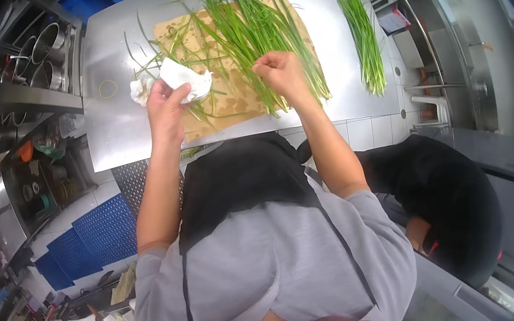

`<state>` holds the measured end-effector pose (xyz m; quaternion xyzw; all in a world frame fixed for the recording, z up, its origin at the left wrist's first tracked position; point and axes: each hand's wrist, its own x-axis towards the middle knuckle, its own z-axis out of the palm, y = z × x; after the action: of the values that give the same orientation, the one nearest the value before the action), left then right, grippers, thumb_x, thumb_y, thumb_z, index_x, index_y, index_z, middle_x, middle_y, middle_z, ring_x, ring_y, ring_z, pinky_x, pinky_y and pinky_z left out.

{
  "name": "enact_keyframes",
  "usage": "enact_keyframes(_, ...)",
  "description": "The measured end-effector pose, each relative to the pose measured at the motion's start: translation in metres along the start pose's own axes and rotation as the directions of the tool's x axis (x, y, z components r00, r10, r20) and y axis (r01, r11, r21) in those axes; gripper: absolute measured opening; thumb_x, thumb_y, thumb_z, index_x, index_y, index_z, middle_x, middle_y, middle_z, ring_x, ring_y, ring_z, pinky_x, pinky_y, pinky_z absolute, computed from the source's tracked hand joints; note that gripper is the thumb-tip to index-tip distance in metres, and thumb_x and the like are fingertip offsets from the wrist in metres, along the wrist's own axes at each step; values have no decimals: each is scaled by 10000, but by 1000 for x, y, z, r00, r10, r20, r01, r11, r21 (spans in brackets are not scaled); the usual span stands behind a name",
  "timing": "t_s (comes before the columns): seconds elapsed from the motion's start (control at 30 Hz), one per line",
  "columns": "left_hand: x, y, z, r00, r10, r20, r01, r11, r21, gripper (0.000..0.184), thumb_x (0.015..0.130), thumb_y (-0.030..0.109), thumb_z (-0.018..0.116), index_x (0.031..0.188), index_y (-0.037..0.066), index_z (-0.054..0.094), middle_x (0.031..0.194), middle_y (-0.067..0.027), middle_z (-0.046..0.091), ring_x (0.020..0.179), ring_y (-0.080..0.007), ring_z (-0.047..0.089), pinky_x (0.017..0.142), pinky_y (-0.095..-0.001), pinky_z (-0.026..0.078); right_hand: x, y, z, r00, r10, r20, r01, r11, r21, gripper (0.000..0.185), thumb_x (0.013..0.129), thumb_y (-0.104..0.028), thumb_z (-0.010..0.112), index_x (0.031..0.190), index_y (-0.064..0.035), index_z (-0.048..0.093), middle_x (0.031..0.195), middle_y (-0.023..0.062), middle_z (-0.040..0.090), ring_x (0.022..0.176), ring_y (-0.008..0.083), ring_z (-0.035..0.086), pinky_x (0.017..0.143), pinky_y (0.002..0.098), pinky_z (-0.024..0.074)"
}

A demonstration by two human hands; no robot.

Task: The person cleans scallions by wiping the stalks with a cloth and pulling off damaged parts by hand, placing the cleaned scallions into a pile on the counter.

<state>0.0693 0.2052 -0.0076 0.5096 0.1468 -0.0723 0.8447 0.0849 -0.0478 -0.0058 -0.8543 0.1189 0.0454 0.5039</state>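
Observation:
My left hand [166, 114] grips a crumpled white paper towel [186, 81] between thumb and fingers, above the left part of a damp-spotted brown paper sheet [236, 108]. Long green garlic chives [238, 31] lie in a thick, loose pile across the sheet's right part. Over the lower part of that pile, my right hand [285, 78] is closed in a pinch; whatever is between its fingertips is too small to make out. Thin stray blades [181, 38] are scattered over the sheet's left part, near the towel.
The steel table [117, 123] carries a second chive bundle [363, 41] at its right and a rubber band [108, 89] at its left. Pots [47, 44] stand on a left shelf. A person in black [442, 202] bends down at my right. Blue mats [105, 227] lie on the floor.

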Motion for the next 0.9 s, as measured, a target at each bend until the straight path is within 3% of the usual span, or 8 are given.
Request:
enact_keyframes(0.13,2,-3,0,998,-7,64,3,998,62,440,840,14,663,1251,4,505,1141,-89,636,1041,-198,628,904,-360,506,-1,-8,-2,999,-32,-36,32,999,7,152,770,-146,703,843,-14,719,694,75,687,593,141,606,588,303,476)
enact_keyframes(0.23,2,-2,4,998,-16,59,12,999,52,398,829,-6,655,1213,-23,550,1122,-112,651,1011,-202,645,851,-335,517,5,-4,-4,997,-16,79,4,990,142,121,793,-102,699,843,8,698,712,64,688,597,118,600,574,276,471)
enact_keyframes(0.33,4,-6,4,997,-11,74,10,1000,14,383,835,2,648,1207,-24,559,1127,-107,653,990,-197,651,850,-329,517,6,-5,-6,991,21,131,-38,990,132,116,823,-96,695,857,8,658,700,7,637,580,75,554,530,226,421)
enact_keyframes(0.53,5,-9,5,995,-58,85,59,998,-20,362,849,24,636,1202,-2,557,1098,-86,656,977,-187,653,830,-346,526,-3,-28,-14,961,108,256,-184,937,297,84,808,-91,705,846,-33,657,719,12,652,578,79,574,486,229,371)
enact_keyframes(0.63,8,-12,3,995,-78,58,77,997,27,339,871,47,619,1204,26,561,1101,-77,666,978,-193,658,822,-359,538,-8,-27,-9,962,62,265,-162,913,374,75,812,-92,704,846,-50,651,720,9,650,583,70,577,486,208,339)
enact_keyframes(0.77,7,-10,2,994,-80,70,79,997,25,311,876,60,614,1181,30,566,1077,-76,667,952,-186,662,791,-349,546,-14,-28,-5,968,5,251,-112,902,416,80,826,-87,692,852,-27,645,714,8,648,586,67,566,521,210,378)
enact_keyframes(0.9,6,-10,4,993,-89,77,89,996,-2,292,882,55,606,1167,12,556,1065,-86,658,942,-192,665,780,-362,562,-17,-27,1,981,-88,174,21,936,352,90,841,-77,674,854,4,637,692,14,647,588,60,553,538,221,406)
